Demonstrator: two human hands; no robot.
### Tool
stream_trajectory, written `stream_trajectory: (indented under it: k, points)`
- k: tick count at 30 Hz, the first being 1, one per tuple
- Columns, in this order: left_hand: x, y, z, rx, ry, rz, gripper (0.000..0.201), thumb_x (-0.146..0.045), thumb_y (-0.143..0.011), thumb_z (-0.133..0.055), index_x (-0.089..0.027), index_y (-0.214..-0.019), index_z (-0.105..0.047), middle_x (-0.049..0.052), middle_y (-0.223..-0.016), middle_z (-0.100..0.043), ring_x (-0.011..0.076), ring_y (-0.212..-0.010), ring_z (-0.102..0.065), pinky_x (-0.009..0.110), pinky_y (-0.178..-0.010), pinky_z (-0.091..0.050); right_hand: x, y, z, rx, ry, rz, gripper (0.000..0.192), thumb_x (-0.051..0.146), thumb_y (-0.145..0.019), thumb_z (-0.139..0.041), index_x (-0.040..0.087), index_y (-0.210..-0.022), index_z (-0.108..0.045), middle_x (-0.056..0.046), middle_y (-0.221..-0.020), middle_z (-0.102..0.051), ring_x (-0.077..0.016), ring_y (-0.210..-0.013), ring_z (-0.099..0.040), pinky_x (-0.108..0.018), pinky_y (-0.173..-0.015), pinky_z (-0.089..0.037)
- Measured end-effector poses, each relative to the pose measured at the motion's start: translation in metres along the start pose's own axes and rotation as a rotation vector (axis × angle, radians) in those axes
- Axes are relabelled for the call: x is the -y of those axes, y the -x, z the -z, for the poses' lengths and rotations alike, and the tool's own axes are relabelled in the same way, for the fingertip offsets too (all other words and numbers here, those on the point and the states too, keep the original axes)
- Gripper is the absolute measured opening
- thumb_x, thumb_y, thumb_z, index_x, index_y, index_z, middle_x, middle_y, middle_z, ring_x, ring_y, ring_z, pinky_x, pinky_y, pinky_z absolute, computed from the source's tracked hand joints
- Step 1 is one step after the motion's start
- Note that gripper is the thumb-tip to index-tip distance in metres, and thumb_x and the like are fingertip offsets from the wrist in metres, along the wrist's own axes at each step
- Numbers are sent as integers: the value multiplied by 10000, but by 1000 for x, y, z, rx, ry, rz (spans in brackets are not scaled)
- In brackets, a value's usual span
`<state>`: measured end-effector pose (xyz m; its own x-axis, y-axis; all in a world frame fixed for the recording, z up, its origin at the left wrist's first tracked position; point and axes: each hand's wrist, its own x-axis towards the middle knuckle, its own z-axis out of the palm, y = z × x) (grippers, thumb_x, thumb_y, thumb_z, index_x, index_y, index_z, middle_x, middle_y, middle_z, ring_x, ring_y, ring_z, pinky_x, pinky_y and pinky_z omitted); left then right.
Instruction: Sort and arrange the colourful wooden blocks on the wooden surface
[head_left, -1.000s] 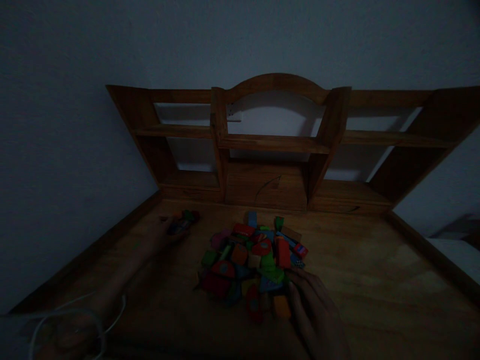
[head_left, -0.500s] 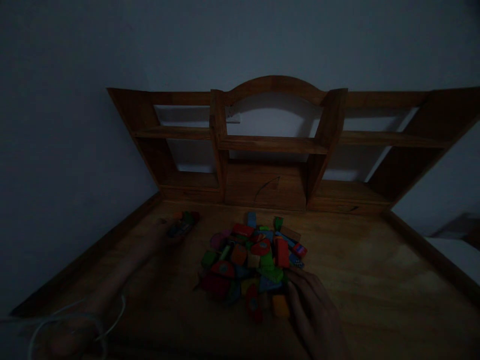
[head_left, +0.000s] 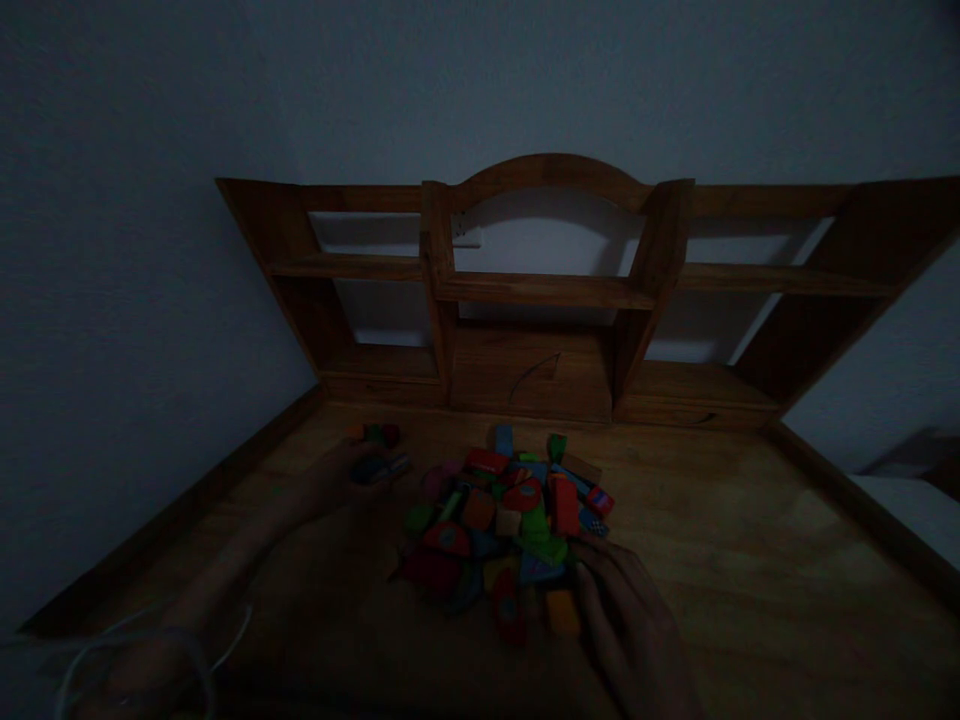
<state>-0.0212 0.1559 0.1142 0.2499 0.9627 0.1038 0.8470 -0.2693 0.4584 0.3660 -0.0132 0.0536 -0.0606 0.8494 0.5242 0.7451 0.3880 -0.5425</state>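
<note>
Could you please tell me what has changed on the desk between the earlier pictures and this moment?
The left hand has drawn back from the small cluster of blocks near the wall, towards the pile of blocks, with a dark block in its fingers; the light is too dim to tell more. The right hand stays at the pile's near right edge, and the pile and the wooden shelf unit are unchanged.

Heap of coloured wooden blocks (head_left: 510, 525) mid-desk, jumbled, dimly lit; one dark block (head_left: 379, 467) apart, left of heap.
</note>
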Motion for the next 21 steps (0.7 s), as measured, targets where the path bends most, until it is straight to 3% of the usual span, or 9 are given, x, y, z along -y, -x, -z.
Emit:
stream_trajectory:
  k: [3,7,10,15,21]
  points:
    - [-19,-3,1,106,6,-121,433,-486,-784,-675,-206,-1115,-659,72,-1068,-646,233,-945,-593,334,-833,-472,1,-1,1,-7,8,5,267,272,-1014,-479,235,-1231,-631,-102,-1217,-658,-252,-1124,-643,-426,-937,-580]
    - [-75,2,0,209,40,-220,419,-466,-796,-708,-259,-1155,-646,37,-1076,-608,213,-959,-581,311,-830,-469,1,-2,1,-8,9,-3,265,281,-1015,-479,242,-1225,-636,-96,-1223,-658,-256,-1134,-636,-433,-939,-576]
    - [-106,-4,-13,236,136,-282,391,-372,-751,-749,-250,-1112,-659,34,-1112,-593,215,-990,-582,299,-838,-469,1,-2,1,3,5,-16,266,284,-1016,-480,250,-1231,-631,-84,-1234,-655,-251,-1150,-628,-430,-960,-565]
    - [-118,-14,-40,288,249,-288,409,-398,-756,-764,-260,-1126,-655,25,-1140,-592,213,-1004,-584,287,-826,-476,2,-2,2,9,1,-22,265,284,-1019,-473,247,-1229,-630,-85,-1239,-647,-248,-1157,-622,-424,-966,-561]
    - [-120,-9,-56,264,362,-307,398,-529,-922,-610,-298,-1246,-600,7,-1268,-600,210,-1139,-565,314,-966,-451,2,-3,1,-14,-5,-11,252,279,-1013,-484,241,-1213,-633,-91,-1210,-661,-250,-1128,-634,-413,-930,-576]
